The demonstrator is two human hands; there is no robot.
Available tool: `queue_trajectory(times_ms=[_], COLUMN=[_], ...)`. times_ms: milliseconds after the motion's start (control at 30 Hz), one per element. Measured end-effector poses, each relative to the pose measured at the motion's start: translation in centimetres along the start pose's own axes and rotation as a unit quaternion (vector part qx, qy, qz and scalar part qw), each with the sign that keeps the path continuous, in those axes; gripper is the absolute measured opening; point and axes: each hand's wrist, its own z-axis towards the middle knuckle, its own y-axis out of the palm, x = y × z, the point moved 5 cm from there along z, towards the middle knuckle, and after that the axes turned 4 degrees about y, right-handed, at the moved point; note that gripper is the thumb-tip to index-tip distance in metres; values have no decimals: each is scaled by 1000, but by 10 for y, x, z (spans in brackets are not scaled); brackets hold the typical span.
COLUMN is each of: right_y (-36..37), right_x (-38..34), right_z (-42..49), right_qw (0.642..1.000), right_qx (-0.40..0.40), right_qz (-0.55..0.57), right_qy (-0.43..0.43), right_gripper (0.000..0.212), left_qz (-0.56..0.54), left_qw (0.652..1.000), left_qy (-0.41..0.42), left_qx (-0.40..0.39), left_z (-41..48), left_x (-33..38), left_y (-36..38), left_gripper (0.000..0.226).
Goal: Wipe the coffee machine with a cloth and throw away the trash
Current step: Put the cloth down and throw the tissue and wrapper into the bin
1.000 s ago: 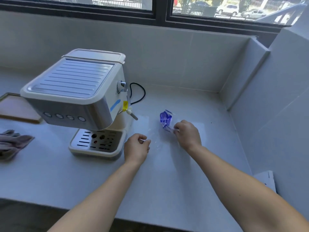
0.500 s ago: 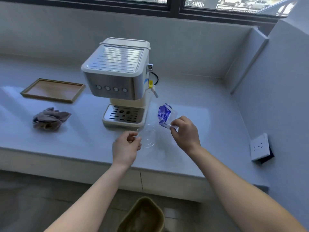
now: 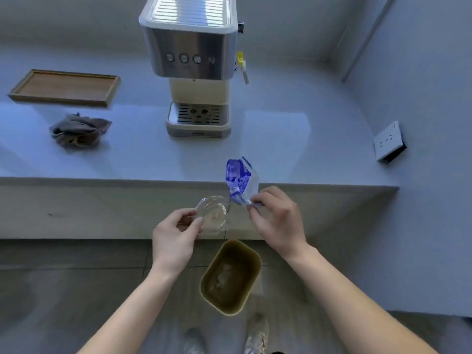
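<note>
My right hand [image 3: 275, 221] pinches a crumpled blue and white wrapper [image 3: 240, 178] by its lower end, in front of the counter edge. My left hand [image 3: 175, 235] pinches the rim of a clear plastic lid [image 3: 213, 213]. Both hands hover just above an olive-green trash bin [image 3: 231, 277] on the floor, which holds some pale scraps. The silver and cream coffee machine [image 3: 190, 44] stands on the counter behind. A crumpled grey-brown cloth [image 3: 79, 131] lies on the counter to its left.
A wooden tray [image 3: 65, 86] sits at the counter's back left. A white wall socket [image 3: 388, 141] is on the right wall. The counter's front edge [image 3: 102, 180] runs across the view. My shoes [image 3: 256, 333] stand on the grey floor below the bin.
I have stepped back from the counter and looked down. Both hands lifted the wrapper and the clear lid off the counter and brought them over the bin, which is now fully in view.
</note>
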Motion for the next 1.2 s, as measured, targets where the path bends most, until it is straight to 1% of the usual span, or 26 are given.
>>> queue_trajectory(times_ms=[67,167,300,433,533,667,733,867,1000,1133,1200], right_y=[9,34,84,141,181,226,248,289,317,331,334], right_x=[5,27,78,144,189,228,241,259,273,286,291], right_z=[-33,-74,-122,-169,-196,-214,-219,-224,-230,-241,-243], right_qw=[999,998,992,967,941,911,900,887,883,876,869], right_qx=[-5,-31,-106,-202,-268,-328,-350,-377,-382,-389,-400], right_qz=[35,54,30,-20,-62,-115,-128,-146,-148,-152,-150], right_qy=[-4,13,62,155,200,222,226,223,228,242,249], right_gripper=[4,3,6,4,10,13,14,18,23,36,35], left_qz=[15,51,121,186,246,295,304,311,338,405,430], left_qw=[1000,995,982,960,946,924,920,919,908,878,870], left_qy=[-19,-80,-148,-207,-207,-237,-242,-235,-232,-218,-196], left_qx=[-7,-5,-4,-26,-44,-53,-51,-61,-83,-131,-141], left_z=[-17,-36,-49,-59,-63,-63,-59,-45,-34,-33,-31], left_x=[-32,-88,-166,-241,-286,-334,-351,-382,-407,-420,-421], left_y=[-3,0,15,42,60,76,84,101,115,128,129], left_gripper=[19,19,16,18,19,21,21,26,27,21,21])
